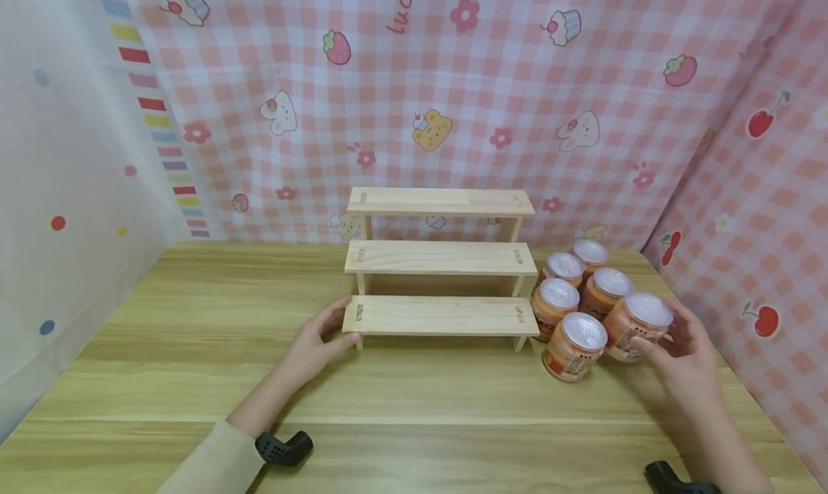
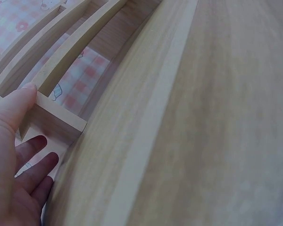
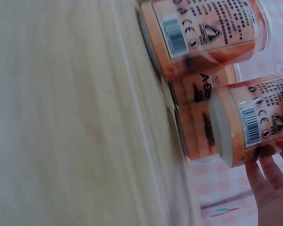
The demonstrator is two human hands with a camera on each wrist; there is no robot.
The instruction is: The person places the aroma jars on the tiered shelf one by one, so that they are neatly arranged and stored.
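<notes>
A three-tier wooden display stand [image 1: 446,318] stands upright in the middle of the table. My left hand [image 1: 317,343] grips the left end of its lowest step, thumb at the front corner; the left wrist view shows the other fingers [image 2: 37,165] loosely bent beside the side leg [image 2: 59,117]. On the right, my right hand [image 1: 688,357] holds an orange-labelled jar [image 1: 637,325] with a silvery lid, thumb on its near side. In the right wrist view, the held jar [image 3: 254,120] is tilted with its base showing, raised off the table.
Several similar jars cluster right of the stand, the nearest jar [image 1: 574,346] in front and another jar [image 1: 555,307] close against the stand's right end. The wooden table [image 1: 414,408] meets a pink checked cloth [image 1: 388,84] behind and another patterned cloth [image 1: 770,264] at right.
</notes>
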